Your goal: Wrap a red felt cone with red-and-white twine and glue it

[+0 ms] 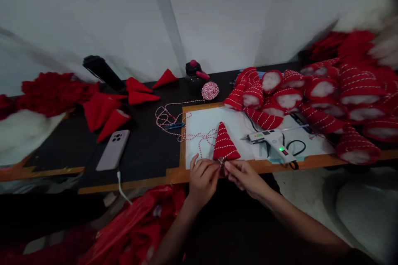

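A red felt cone (224,143) wound with red-and-white twine lies on white paper (199,122), its tip pointing away from me. At its base, my left hand (203,178) pinches the twine between thumb and forefinger. Just to the right, my right hand (244,176) pinches the twine as well, close to the cone's lower edge. Loose twine (164,120) loops over the paper and the black table top to a twine ball (210,90). A white glue gun (273,143) with a green light rests right of the cone.
Several finished, stuffed cones (289,98) are piled at the right. Plain red cones (104,112), a phone (113,150) with a cable and a black cylinder (104,72) are at the left. Behind the twine ball stands a dark jar (193,80). A red bag (137,227) hangs below the table edge.
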A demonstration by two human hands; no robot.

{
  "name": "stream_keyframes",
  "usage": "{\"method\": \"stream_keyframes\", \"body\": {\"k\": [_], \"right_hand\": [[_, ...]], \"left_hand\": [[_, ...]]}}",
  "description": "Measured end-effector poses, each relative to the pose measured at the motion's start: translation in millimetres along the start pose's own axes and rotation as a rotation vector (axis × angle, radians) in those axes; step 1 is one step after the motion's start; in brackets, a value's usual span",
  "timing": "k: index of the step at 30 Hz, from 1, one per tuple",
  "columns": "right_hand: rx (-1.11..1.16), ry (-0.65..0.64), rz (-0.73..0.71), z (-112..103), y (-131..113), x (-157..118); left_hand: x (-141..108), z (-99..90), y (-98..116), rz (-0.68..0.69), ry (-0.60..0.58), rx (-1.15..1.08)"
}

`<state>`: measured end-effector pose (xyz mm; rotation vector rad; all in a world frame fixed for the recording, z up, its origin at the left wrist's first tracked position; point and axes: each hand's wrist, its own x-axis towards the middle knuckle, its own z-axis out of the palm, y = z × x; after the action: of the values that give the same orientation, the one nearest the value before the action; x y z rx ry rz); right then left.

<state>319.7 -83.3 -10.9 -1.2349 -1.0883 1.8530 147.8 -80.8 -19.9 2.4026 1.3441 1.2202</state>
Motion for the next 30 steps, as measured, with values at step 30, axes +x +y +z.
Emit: {"method": "stream_keyframes", "body": {"k": [30], "right_hand": [[-1.095,0.665,-0.659,-59,11,-31]], "left_hand": [[34,-9.6,-27,0.213,-0.151,0.032]]}}
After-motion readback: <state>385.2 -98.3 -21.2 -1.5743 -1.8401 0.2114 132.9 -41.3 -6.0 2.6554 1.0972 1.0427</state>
